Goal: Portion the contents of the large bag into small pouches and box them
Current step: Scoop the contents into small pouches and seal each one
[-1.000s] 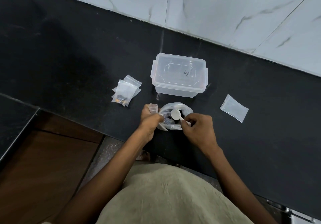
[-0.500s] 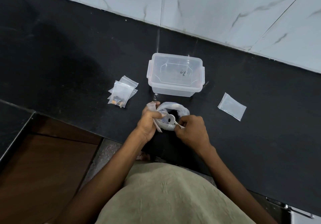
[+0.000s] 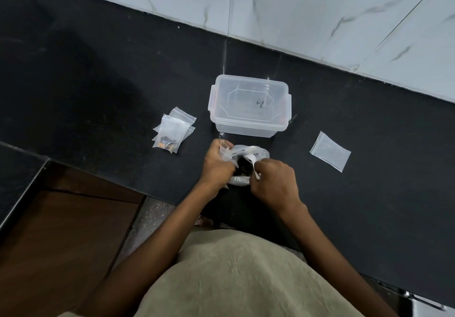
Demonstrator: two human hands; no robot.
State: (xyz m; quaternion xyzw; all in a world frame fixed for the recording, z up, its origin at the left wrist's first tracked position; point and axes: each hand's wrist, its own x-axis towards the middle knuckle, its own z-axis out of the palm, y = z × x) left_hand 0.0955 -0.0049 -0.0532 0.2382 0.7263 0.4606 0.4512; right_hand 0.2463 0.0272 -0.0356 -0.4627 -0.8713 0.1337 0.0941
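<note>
Counter: a black stone counter is seen from above, backed by white marbled wall tiles; a brown floor lies near left.
Box: a clear lidded box stands at the centre, its lid closed; a small dark mark shows through the lid, but what it is cannot be made out.
Bag: the large bag is held open just near of the box; dark contents are glimpsed in its mouth, mostly hidden by the hands.
Left hand: it is clenched on the bag's left rim together with an empty pouch.
Right hand: a white spoon is pinched, its bowl dipped in the bag and out of sight.
Filled pouches: a small stack lies left of the box; its count is unclear.
Spare pouch: it lies flat, well right of the bag.
Person: the forearms and a beige garment are cut off by the near edge.
</note>
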